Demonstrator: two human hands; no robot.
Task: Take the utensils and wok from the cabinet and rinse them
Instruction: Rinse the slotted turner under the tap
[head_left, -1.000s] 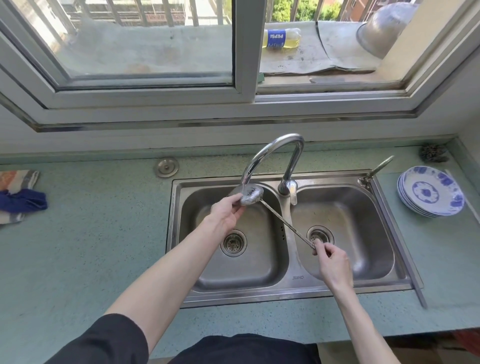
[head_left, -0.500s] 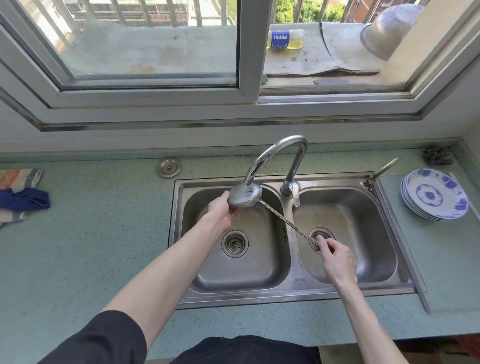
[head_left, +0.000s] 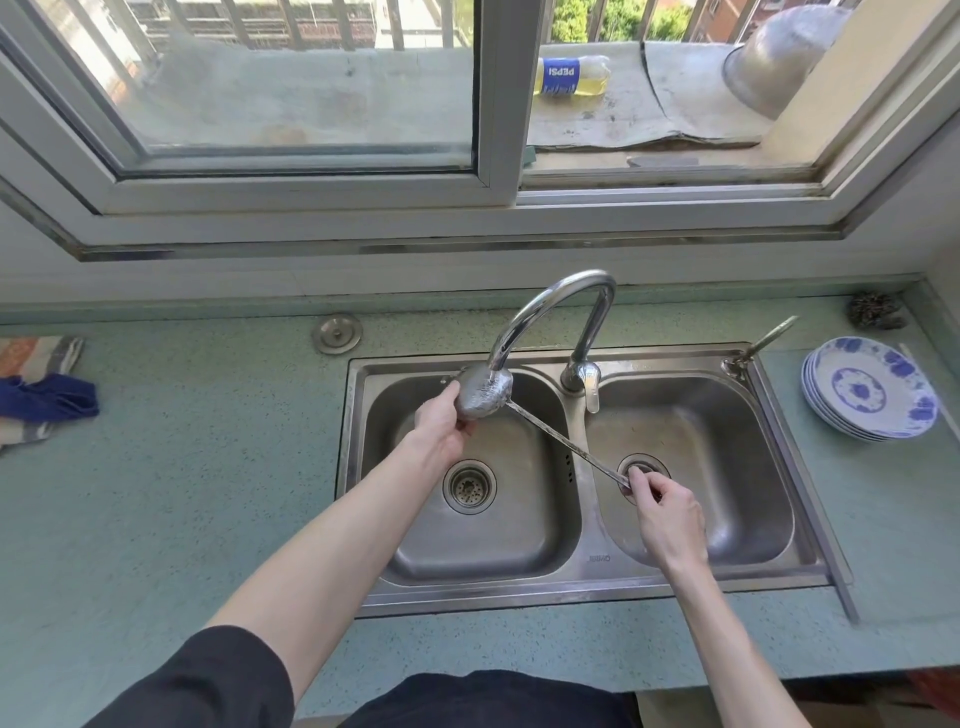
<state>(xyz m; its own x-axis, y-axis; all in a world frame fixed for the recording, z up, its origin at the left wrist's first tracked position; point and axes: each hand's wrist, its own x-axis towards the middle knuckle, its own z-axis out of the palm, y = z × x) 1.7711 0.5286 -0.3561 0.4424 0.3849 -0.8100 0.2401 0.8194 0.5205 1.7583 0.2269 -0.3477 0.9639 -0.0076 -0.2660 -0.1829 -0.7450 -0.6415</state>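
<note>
Steel ladle (head_left: 485, 397), one, under faucet (head_left: 550, 317), left hand (head_left: 441, 428) apparently cupping bowl, right hand (head_left: 670, 519) fingers pinching handle.

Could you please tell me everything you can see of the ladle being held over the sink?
The ladle looks like bare, shiny metal: a rounded bowl on a long thin handle. Its bowl sits right under the faucet spout over the left basin, gripped by the left hand. The handle slants down across the divider to the right basin, where the right hand pinches its end.

obstacles: faucet (head_left: 558, 317) arched over left basin (head_left: 488, 525), ladle (head_left: 485, 397) crossing divider | free: right basin (head_left: 727, 467) floor lay bare
</note>
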